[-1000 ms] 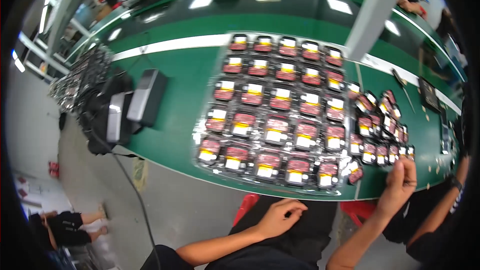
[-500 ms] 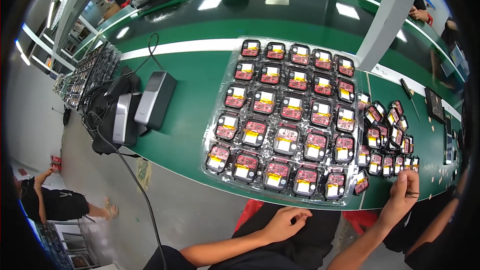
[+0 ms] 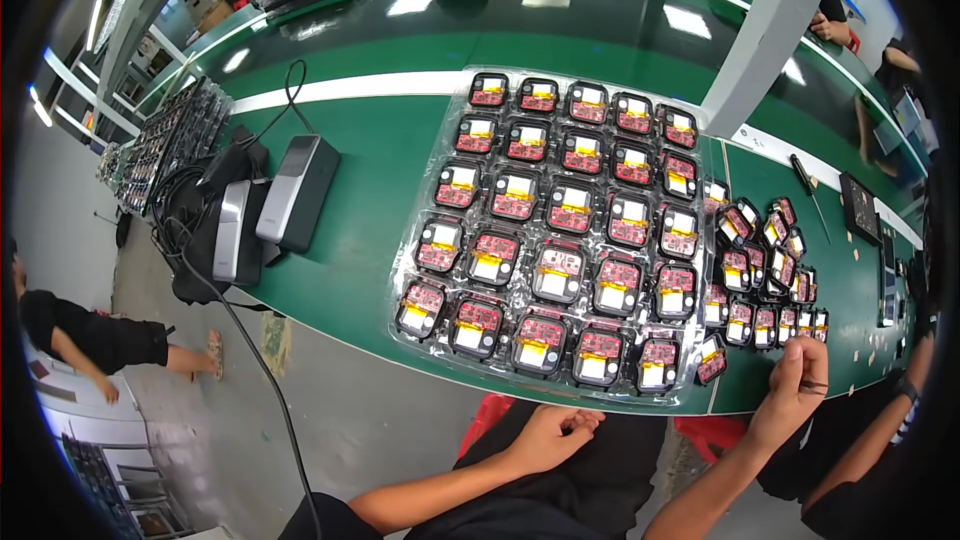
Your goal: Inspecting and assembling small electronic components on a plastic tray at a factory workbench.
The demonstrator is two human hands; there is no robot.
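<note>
A clear plastic tray [image 3: 402,240] lies on the green workbench in front of me. Its pockets hold rows of black square watch-like housings [image 3: 571,205], each with a red circuit board, a white block and yellow tape. My left hand [image 3: 548,438] rests on my lap below the tray's near edge, its fingers curled in and nothing visible in them. By the bench's front edge, my right hand [image 3: 792,395] is raised in a loose fist with a dark ring on one finger. Nothing shows in it. The nearest item to it is a pile of loose housings [image 3: 764,326] right of the tray.
Two grey-black box-shaped devices [image 3: 298,195] and tangled black cables [image 3: 180,208] stand at the left. Stacked trays [image 3: 180,140] sit behind them. A grey post [image 3: 765,50] rises beyond the tray. A screwdriver [image 3: 810,192] lies at right. A co-worker's forearm [image 3: 880,430] is close by.
The view has shifted slightly, so the bench appears a little further left. My hands keep nearly the same pose. At far left, a walking person has moved on and lowered an arm.
</note>
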